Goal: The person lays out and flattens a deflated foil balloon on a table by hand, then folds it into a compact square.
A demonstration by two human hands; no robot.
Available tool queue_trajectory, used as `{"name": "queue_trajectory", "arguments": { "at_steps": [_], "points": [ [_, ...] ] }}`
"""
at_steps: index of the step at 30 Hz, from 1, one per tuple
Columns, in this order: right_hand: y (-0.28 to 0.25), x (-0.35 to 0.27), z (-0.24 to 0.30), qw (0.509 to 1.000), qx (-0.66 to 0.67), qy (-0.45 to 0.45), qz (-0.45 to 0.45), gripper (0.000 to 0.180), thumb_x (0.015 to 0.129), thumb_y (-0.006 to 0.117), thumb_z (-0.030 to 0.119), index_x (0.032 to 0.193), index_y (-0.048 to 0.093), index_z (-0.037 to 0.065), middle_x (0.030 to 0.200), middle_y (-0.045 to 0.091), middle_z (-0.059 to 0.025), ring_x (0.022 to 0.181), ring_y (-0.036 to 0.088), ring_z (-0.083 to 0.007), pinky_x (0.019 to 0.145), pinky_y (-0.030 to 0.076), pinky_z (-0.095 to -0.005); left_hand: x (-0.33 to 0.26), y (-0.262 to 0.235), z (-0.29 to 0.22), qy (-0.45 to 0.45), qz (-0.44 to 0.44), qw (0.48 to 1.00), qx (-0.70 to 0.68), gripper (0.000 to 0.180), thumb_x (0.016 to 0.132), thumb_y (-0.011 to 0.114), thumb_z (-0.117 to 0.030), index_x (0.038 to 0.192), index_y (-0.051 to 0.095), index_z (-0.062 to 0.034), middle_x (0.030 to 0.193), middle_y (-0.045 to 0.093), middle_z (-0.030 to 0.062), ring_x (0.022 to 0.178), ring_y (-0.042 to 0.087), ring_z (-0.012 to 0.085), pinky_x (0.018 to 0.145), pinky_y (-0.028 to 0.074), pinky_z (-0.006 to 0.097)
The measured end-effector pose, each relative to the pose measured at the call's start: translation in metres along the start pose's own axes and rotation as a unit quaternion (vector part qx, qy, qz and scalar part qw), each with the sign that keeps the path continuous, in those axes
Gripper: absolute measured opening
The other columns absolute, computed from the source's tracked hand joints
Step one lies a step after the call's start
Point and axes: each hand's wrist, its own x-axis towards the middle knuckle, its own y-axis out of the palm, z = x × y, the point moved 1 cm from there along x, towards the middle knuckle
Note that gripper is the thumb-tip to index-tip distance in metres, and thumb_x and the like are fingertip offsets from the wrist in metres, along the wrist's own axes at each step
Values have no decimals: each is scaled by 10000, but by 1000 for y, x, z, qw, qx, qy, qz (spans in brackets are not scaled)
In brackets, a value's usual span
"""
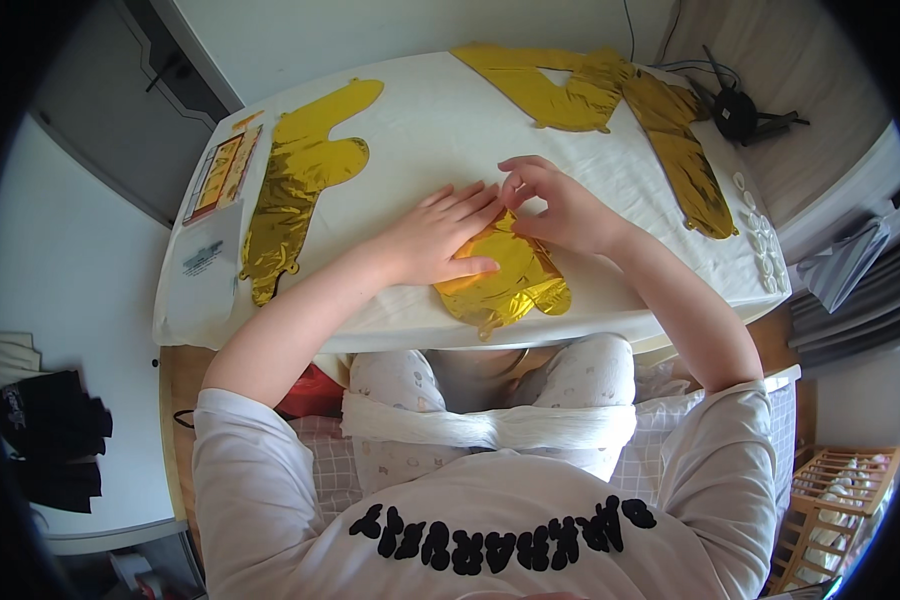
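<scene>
A small, crumpled gold foil balloon lies at the near middle of the white-covered table, its rounded end close to the front edge. My left hand rests flat across its left side, fingers stretched forward and the thumb out over the foil. At the balloon's upper edge, the thumb and forefinger of my right hand are curled in on the foil in a pinch. Part of the balloon is hidden under both hands.
Flat gold foil balloons lie left, at the back and at right. A printed package sits at the left edge. Small white rings line the right edge, near a black stand-like object.
</scene>
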Motion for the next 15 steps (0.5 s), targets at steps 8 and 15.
{"name": "queue_trajectory", "arguments": {
  "at_steps": [8,15],
  "points": [
    [-5,-13,-21,981,20,-190,18,241,878,573,-153,968,618,66,1371,558,-150,1256,585,-292,1031,531,-376,1,0,-1,2,3,1000,1,877,988,496,-641,1577,296,-23,1644,282,218,1546,236,350,1257,185,514],
    [-11,-12,-16,974,32,-191,120,265,852,573,-197,949,646,39,1311,602,-155,1251,594,-306,1038,530,-379,-1,1,2,-4,3,1000,4,867,985,521,-621,1585,295,-36,1664,260,179,1560,204,315,1263,171,503]
  ]
}}
